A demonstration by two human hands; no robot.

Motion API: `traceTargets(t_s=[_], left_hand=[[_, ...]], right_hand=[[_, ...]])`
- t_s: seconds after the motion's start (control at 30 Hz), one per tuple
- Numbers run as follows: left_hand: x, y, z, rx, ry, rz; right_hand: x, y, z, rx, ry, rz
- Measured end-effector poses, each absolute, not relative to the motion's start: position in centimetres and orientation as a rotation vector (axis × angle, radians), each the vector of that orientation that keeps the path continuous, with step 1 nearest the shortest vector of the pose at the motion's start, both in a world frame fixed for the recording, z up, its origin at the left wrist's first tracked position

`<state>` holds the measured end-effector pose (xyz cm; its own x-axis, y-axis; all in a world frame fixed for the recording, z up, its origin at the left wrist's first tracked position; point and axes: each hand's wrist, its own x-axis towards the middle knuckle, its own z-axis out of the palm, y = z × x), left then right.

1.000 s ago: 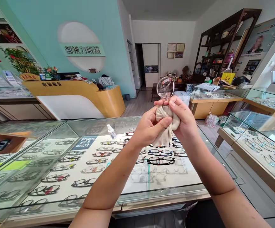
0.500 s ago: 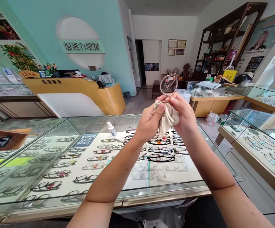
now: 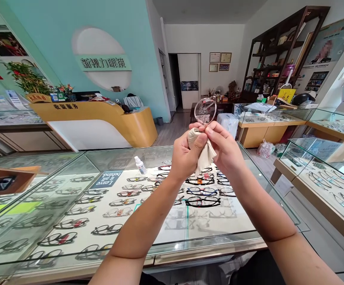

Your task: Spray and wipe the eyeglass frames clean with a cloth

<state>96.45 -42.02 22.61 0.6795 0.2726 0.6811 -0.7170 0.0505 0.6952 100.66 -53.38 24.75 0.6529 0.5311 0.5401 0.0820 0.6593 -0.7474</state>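
A pair of eyeglasses with a thin clear rim [image 3: 205, 111] is held up on end above the glass counter. One round lens points upward; the other lens is hidden behind a cream cleaning cloth [image 3: 205, 157] and my fingers. My left hand [image 3: 187, 155] is closed on the cloth, its thumb pressing the folds where the covered lens lies. With thumb and fingertips, my right hand [image 3: 225, 145] pinches the eyeglasses near the middle, just below the exposed lens. The loose end of the cloth hangs down between both hands.
Below my arms stands a glass display case [image 3: 172, 233] with rows of eyeglass frames [image 3: 202, 202] inside. A white spray bottle [image 3: 140, 164] stands on its top, left of my hands. More glass cases [image 3: 323, 170] are at the right; a yellow counter [image 3: 136, 126] is farther back.
Both hands and the eyeglasses have shifted slightly left, and the upper lens has turned a little. The cloth is now bunched more toward my left hand and hides less of my right fingers.
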Motion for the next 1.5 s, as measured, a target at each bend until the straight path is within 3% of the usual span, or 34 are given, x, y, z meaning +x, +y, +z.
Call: traceTargets(t_s=[0.13, 0.37, 0.73, 1.2, 1.5], left_hand=[[97.0, -41.9, 22.5, 1.332, -0.384, 0.863], [96.4, -39.0, 23.5, 1.528, -0.502, 0.492], [96.5, -37.2, 23.8, 1.469, -0.35, 0.77], [95.7, -36.6, 24.6, 1.436, -0.459, 0.48], [95.7, -40.0, 23.6, 1.434, -0.339, 0.942]], right_hand=[[101.3, -53.3, 24.6, -0.871, -0.848, 0.3], [102.8, -53.8, 24.5, -0.851, -0.883, 0.271], [104.3, -57.1, 25.8, -1.105, -1.134, 0.385], [104.1, -58.1, 26.4, -1.137, -1.022, 0.606], [103.8, -56.7, 25.2, -1.191, -1.217, 0.705]])
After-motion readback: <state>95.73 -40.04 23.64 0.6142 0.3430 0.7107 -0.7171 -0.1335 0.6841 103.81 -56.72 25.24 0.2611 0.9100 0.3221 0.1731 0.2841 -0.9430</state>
